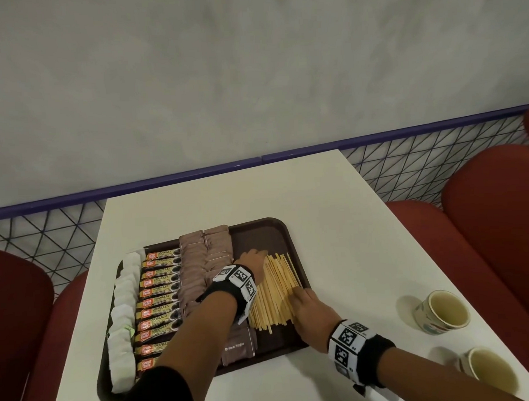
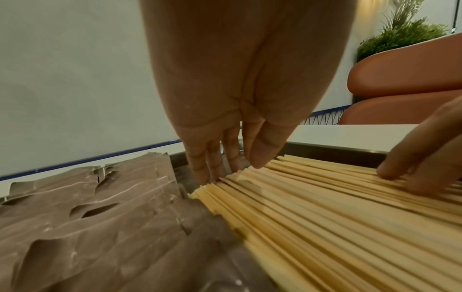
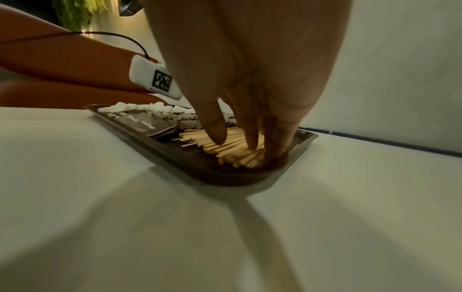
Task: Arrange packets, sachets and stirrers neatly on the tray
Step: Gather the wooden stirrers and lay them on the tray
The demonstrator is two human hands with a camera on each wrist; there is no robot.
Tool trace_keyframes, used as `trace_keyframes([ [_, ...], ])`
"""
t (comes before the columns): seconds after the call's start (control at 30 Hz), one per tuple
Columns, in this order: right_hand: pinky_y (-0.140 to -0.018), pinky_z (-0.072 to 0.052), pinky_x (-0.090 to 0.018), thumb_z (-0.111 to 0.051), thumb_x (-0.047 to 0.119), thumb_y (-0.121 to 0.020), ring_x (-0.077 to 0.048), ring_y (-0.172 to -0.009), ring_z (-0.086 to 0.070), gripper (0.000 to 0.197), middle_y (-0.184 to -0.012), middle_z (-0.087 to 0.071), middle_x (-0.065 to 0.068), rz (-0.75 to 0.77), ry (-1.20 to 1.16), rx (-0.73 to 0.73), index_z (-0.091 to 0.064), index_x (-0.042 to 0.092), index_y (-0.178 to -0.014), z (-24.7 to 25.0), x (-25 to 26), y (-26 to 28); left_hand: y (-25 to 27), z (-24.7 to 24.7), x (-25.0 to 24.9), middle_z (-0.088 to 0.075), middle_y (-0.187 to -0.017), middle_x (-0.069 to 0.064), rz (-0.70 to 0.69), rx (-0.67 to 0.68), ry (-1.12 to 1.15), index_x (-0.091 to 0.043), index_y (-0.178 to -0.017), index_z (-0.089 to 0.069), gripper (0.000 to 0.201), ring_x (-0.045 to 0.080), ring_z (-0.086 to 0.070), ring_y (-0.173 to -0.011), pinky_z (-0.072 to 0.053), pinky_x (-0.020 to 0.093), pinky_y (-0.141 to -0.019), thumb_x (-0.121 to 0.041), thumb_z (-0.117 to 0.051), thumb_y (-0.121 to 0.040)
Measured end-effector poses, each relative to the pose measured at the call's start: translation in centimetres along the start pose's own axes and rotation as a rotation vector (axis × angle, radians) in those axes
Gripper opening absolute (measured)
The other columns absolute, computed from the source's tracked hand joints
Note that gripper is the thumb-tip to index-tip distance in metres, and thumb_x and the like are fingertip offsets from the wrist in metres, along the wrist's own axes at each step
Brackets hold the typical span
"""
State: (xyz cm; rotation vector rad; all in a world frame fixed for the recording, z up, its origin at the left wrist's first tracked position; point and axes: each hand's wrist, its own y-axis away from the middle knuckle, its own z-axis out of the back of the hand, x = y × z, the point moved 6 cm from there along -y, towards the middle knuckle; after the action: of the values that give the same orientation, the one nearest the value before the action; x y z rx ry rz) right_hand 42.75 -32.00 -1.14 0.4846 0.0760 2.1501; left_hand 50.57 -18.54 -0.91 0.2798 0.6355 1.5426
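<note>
A dark brown tray lies on the white table. On it, from left to right, run white sachets, orange and black granule sticks, brown sugar packets and a spread of wooden stirrers. My left hand rests with straight fingers against the far left side of the stirrers, fingertips down on the tray. My right hand presses straight fingers onto the right side of the stirrers, near the tray's right rim. Neither hand grips anything.
Two paper cups stand on the table to the right of the tray. Red seats flank the table on both sides. A wire mesh rail and a grey wall lie behind the table's far edge.
</note>
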Motion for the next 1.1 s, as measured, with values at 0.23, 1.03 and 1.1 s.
trace_keyframes([
  [0.23,-0.095,-0.043,-0.032,-0.040,0.007,-0.092,-0.023,-0.117,-0.042,0.032,-0.124,-0.048,-0.009,0.118,-0.017,0.047,-0.052,0.006,-0.122,0.5,1.2,1.3,-0.7,0.0,0.6,-0.028,-0.148,0.012,0.028,-0.023,0.005,-0.016,-0.146,-0.029,0.059,0.034,-0.029,-0.134,-0.033,0.045,-0.109,0.003,-0.035,-0.090],
  [1.03,-0.096,-0.041,-0.043,-0.042,0.005,-0.091,-0.032,-0.119,-0.038,0.037,-0.128,-0.042,-0.017,0.353,0.071,0.181,-0.049,0.000,-0.127,-1.8,4.9,0.6,-0.9,0.6,2.5,-0.031,-0.145,0.016,0.045,-0.013,-0.018,-0.011,-0.145,-0.030,0.057,0.032,-0.038,-0.131,-0.037,0.036,-0.107,0.006,-0.037,-0.091],
  [1.1,-0.100,-0.039,-0.042,-0.043,0.004,-0.090,-0.032,-0.121,-0.037,0.040,-0.131,-0.039,-0.017,0.341,0.070,0.195,-0.045,0.000,-0.130,-1.9,5.0,0.5,-0.9,0.5,2.6,-0.034,-0.143,0.016,0.044,-0.003,-0.028,-0.010,-0.144,-0.032,0.056,0.031,-0.041,-0.130,-0.038,0.035,-0.106,0.006,-0.037,-0.091],
])
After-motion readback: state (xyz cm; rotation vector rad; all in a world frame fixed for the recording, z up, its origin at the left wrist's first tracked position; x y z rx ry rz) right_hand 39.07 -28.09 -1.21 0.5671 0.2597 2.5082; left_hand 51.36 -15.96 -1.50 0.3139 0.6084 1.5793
